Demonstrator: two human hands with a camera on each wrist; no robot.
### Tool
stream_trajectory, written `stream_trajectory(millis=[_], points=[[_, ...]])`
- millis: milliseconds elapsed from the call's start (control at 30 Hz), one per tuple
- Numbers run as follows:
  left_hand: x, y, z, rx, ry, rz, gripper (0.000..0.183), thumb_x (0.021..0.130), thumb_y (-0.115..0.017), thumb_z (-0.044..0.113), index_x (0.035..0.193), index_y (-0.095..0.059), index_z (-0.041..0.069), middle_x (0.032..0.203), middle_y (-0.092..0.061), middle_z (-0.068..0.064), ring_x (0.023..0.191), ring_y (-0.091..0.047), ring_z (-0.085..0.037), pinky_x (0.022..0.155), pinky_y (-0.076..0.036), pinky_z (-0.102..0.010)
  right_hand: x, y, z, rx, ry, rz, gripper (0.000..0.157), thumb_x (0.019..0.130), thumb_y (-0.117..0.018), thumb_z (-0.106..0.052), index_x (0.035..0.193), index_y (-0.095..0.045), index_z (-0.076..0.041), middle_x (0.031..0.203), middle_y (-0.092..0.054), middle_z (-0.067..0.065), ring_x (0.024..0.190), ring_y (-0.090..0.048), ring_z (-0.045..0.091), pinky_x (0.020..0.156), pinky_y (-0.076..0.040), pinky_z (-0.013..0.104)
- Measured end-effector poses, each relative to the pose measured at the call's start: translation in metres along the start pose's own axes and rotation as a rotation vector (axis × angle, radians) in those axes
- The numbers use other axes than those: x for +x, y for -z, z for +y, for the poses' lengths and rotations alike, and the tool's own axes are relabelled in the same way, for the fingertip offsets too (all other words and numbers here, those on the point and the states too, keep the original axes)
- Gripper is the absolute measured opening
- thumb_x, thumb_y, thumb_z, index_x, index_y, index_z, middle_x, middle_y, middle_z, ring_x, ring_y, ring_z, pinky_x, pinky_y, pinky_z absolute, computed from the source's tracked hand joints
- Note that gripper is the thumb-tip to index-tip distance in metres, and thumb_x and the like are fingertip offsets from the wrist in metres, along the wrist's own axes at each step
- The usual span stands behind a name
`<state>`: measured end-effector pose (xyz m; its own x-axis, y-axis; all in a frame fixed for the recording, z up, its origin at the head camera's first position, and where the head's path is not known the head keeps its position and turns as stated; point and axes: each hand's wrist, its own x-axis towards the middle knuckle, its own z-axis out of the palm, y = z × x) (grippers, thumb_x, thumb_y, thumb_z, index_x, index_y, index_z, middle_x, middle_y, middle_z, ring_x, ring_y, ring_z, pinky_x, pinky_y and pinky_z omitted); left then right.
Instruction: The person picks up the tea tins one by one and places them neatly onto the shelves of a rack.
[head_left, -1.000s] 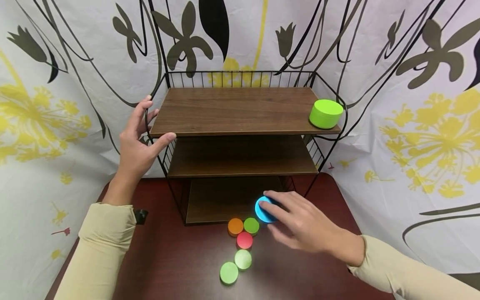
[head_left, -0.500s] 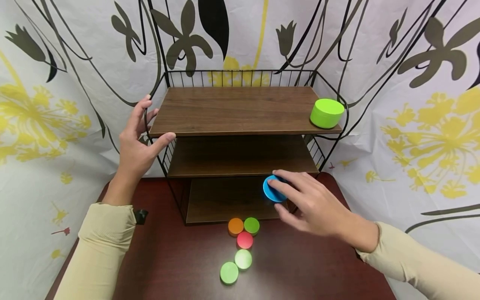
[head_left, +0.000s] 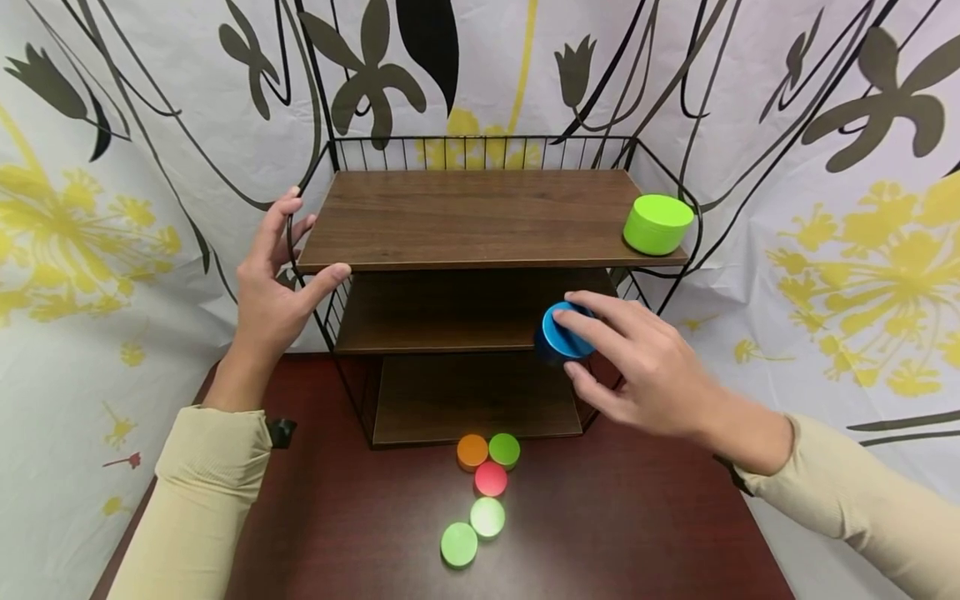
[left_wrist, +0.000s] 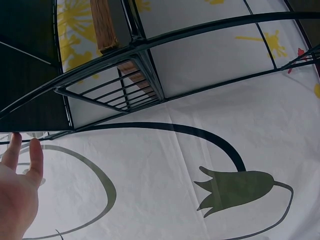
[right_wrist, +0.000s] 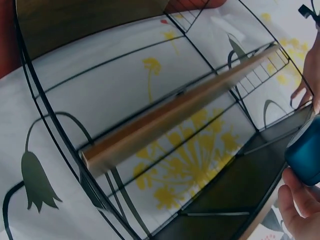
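Observation:
My right hand (head_left: pixel 645 367) pinches a blue round lidded box (head_left: pixel 558 340) between thumb and fingers, in front of the middle board (head_left: pixel 442 312) of a three-tier wire shelf rack. In the right wrist view the same blue box (right_wrist: pixel 306 155) sits above the fingers (right_wrist: pixel 295 195), partly cut off by the frame. With thumb and fingers my left hand (head_left: pixel 273 279) holds the rack's left side at the top board (head_left: pixel 465 221). The left wrist view shows two fingertips (left_wrist: pixel 35 145) at the board's edge. A bright green round box (head_left: pixel 657 225) stands at the top board's right end.
On the dark red table (head_left: pixel 360 525), before the bottom board (head_left: pixel 465 400), lie several small round pieces: orange (head_left: pixel 472 451), green (head_left: pixel 504 450), red (head_left: pixel 491 478) and light green (head_left: pixel 487 517). Black wire railings edge the rack. A flowered cloth (head_left: pixel 840 275) hangs behind and at both sides.
My right hand has lifted the blue box from near the table, up and rightward past the bottom board to middle-board height. My left hand stays on the rack.

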<state>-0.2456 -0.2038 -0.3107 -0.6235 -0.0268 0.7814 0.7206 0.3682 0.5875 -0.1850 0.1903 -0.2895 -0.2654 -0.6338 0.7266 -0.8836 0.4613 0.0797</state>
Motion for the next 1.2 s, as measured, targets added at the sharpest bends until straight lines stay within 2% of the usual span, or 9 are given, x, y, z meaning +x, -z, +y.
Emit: stream_trajectory(millis=[200,333,400,567,667,867,967,1100,1200], points=[[0.0,-0.001,-0.003,0.004,0.006,0.011,0.074,0.08,-0.084,0.012,0.144,-0.047,0.002,0.152,-0.044,-0.012,0.128,-0.055,-0.032,0.101,-0.045,-0.026,0.011,0.01,0.004,-0.008,-0.009,0.022,0.044,0.098,-0.056,-0.033,0.123,-0.067,0.001,0.125,-0.063,0.022,0.099,-0.063,0.036,0.086,-0.047,0.045],[0.0,-0.001,0.009,0.003,0.003,0.013,0.073,0.08,-0.083,0.008,0.143,-0.047,0.0,0.152,-0.044,-0.014,0.128,-0.055,-0.034,0.1,-0.044,-0.025,0.018,0.015,0.008,-0.012,-0.013,0.025,0.045,0.098,-0.055,-0.034,0.122,-0.066,0.002,0.124,-0.063,0.024,0.1,-0.062,0.037,0.091,-0.042,0.047],[0.0,-0.001,0.009,0.003,0.001,0.01,0.072,0.081,-0.083,0.013,0.143,-0.047,0.0,0.152,-0.044,-0.013,0.128,-0.055,-0.033,0.101,-0.044,-0.026,0.021,0.017,0.01,-0.016,-0.012,0.029,0.045,0.098,-0.055,-0.034,0.122,-0.066,0.002,0.123,-0.063,0.024,0.102,-0.062,0.037,0.09,-0.042,0.047],[-0.001,0.0,-0.004,0.011,0.002,0.007,0.075,0.081,-0.084,0.017,0.144,-0.047,0.003,0.153,-0.044,-0.008,0.129,-0.055,-0.03,0.1,-0.044,-0.026,0.026,0.024,0.014,-0.036,-0.007,0.039,0.045,0.098,-0.054,-0.035,0.121,-0.066,0.002,0.121,-0.064,0.025,0.104,-0.061,0.04,0.088,-0.044,0.049],[-0.001,0.0,-0.005,0.016,-0.001,0.009,0.075,0.08,-0.084,0.012,0.144,-0.046,0.001,0.153,-0.044,-0.008,0.129,-0.055,-0.03,0.1,-0.044,-0.025,0.029,0.028,0.017,-0.051,-0.005,0.034,0.046,0.098,-0.053,-0.035,0.122,-0.066,0.002,0.122,-0.064,0.025,0.105,-0.061,0.04,0.089,-0.044,0.05],[0.0,0.0,0.003,0.014,0.002,0.013,0.074,0.081,-0.084,0.013,0.143,-0.046,0.0,0.153,-0.044,-0.009,0.129,-0.055,-0.031,0.099,-0.044,-0.024,0.037,0.032,0.024,-0.04,-0.022,0.059,0.048,0.098,-0.053,-0.038,0.121,-0.066,0.002,0.121,-0.064,0.024,0.108,-0.06,0.041,0.092,-0.042,0.05],[0.0,-0.002,0.01,0.005,-0.002,0.011,0.073,0.081,-0.083,0.009,0.143,-0.046,-0.002,0.152,-0.044,-0.011,0.128,-0.055,-0.033,0.099,-0.044,-0.024,0.04,0.034,0.028,-0.048,-0.038,0.06,0.049,0.099,-0.051,-0.039,0.12,-0.066,0.002,0.121,-0.064,0.024,0.108,-0.059,0.042,0.094,-0.042,0.051],[0.0,-0.002,0.017,-0.002,0.001,0.014,0.072,0.081,-0.082,0.005,0.142,-0.046,-0.003,0.152,-0.045,-0.011,0.128,-0.055,-0.033,0.1,-0.044,-0.025,0.042,0.036,0.035,-0.092,-0.038,0.029,0.048,0.098,-0.052,-0.037,0.122,-0.065,0.003,0.121,-0.063,0.025,0.11,-0.058,0.044,0.096,-0.041,0.054],[0.0,-0.002,0.017,-0.003,0.002,0.014,0.072,0.08,-0.082,0.006,0.142,-0.046,-0.003,0.152,-0.045,-0.011,0.128,-0.055,-0.032,0.1,-0.044,-0.025,0.043,0.038,0.04,-0.118,-0.059,-0.01,0.05,0.1,-0.049,-0.038,0.124,-0.064,0.003,0.123,-0.062,0.025,0.113,-0.057,0.042,0.096,-0.041,0.056]])
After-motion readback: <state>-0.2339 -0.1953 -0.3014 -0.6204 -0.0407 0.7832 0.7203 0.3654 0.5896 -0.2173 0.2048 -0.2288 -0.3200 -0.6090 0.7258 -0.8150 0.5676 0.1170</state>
